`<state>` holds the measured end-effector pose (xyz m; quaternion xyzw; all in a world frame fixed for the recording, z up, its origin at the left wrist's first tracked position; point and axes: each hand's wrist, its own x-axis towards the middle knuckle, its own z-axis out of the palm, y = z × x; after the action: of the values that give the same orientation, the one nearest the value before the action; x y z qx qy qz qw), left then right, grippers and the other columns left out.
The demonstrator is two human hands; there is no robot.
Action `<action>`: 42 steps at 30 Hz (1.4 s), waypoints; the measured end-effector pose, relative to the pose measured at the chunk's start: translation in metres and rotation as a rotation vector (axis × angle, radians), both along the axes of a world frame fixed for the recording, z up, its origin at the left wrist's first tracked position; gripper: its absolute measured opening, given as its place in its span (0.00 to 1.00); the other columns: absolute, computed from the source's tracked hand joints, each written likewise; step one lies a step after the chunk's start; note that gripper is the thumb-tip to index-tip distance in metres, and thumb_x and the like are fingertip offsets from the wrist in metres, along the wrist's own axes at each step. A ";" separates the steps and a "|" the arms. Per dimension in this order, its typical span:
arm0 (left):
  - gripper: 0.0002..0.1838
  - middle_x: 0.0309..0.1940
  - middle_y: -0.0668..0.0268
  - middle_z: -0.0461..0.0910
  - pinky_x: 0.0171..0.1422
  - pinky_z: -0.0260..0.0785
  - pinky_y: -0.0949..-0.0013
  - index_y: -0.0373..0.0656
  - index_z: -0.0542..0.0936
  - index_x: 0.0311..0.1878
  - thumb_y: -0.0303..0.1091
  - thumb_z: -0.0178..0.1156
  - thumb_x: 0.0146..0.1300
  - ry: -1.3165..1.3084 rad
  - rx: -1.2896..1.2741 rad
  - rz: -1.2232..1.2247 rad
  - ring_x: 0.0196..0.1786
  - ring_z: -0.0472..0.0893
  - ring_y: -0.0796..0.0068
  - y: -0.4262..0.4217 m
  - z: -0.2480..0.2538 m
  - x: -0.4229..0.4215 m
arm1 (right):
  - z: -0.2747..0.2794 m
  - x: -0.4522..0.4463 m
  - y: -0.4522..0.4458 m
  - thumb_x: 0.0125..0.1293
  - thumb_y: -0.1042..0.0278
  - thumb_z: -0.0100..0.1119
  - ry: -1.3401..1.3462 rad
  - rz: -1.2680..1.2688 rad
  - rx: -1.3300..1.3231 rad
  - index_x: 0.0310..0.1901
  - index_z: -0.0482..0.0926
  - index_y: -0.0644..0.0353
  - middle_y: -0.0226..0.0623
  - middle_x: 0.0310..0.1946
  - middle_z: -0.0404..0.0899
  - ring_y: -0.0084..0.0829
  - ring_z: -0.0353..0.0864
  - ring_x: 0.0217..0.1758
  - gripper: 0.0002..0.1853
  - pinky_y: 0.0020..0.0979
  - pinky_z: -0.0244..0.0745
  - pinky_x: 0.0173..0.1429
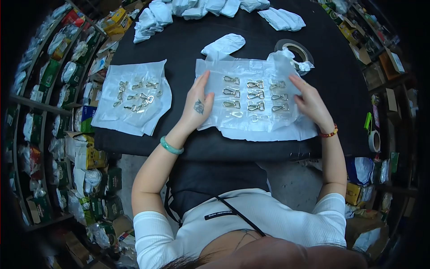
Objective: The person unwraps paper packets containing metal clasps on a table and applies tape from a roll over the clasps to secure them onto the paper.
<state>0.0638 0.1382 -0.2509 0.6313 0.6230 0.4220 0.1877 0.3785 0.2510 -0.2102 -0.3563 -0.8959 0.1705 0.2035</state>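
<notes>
Gold-coloured swivel snap hooks (255, 94) lie in three columns on a white paper sheet (268, 134), seen through a clear plastic layer. My left hand (197, 104) rests at the sheet's left edge, its fingers stretched out and the thumb apart. On the opposite edge lies my right hand (312, 101), fingers extended over the plastic and thumb spread. To the left, a second white sheet (150, 121) carries a looser group of snap hooks (139, 96) on the black table (188, 148).
Folded white packets (154, 20) line the far side of the table, with a single packet (224, 44) nearer. A tape roll (299, 50) sits behind the right sheet. Shelves of bagged goods (49, 76) flank both sides. Another tape roll (374, 141) is at the right.
</notes>
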 end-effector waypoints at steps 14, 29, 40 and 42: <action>0.30 0.62 0.55 0.71 0.41 0.69 0.75 0.37 0.68 0.66 0.20 0.52 0.56 -0.048 -0.167 0.269 0.41 0.77 0.70 -0.077 0.076 -0.150 | -0.010 -0.151 -0.011 0.57 0.82 0.52 0.267 0.404 0.077 0.66 0.64 0.66 0.53 0.67 0.64 0.32 0.78 0.27 0.31 0.28 0.76 0.36; 0.15 0.43 0.62 0.76 0.47 0.70 0.65 0.45 0.78 0.47 0.26 0.59 0.54 0.574 0.221 0.078 0.44 0.76 0.62 -0.031 0.054 -0.073 | -0.060 -0.031 0.138 0.61 0.66 0.58 0.217 -0.196 0.457 0.47 0.78 0.65 0.45 0.46 0.79 0.39 0.79 0.39 0.15 0.36 0.74 0.46; 0.05 0.34 0.61 0.76 0.43 0.72 0.62 0.42 0.78 0.35 0.30 0.60 0.55 0.487 -0.013 -0.315 0.36 0.77 0.60 0.072 -0.006 0.017 | -0.051 -0.024 0.115 0.67 0.48 0.52 -0.159 -0.536 0.356 0.42 0.78 0.67 0.44 0.36 0.80 0.41 0.77 0.33 0.24 0.37 0.72 0.44; 0.05 0.34 0.60 0.76 0.43 0.73 0.62 0.42 0.78 0.34 0.31 0.60 0.55 0.484 -0.042 -0.321 0.36 0.77 0.59 0.073 -0.009 0.020 | -0.038 -0.030 0.113 0.68 0.48 0.51 -0.138 -0.566 0.298 0.43 0.77 0.67 0.42 0.36 0.80 0.39 0.76 0.31 0.24 0.35 0.73 0.42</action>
<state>0.0837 0.2113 -0.2604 0.8001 0.5504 0.2111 0.1112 0.3487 0.3636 -0.2486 -0.5681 -0.7881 -0.0501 0.2316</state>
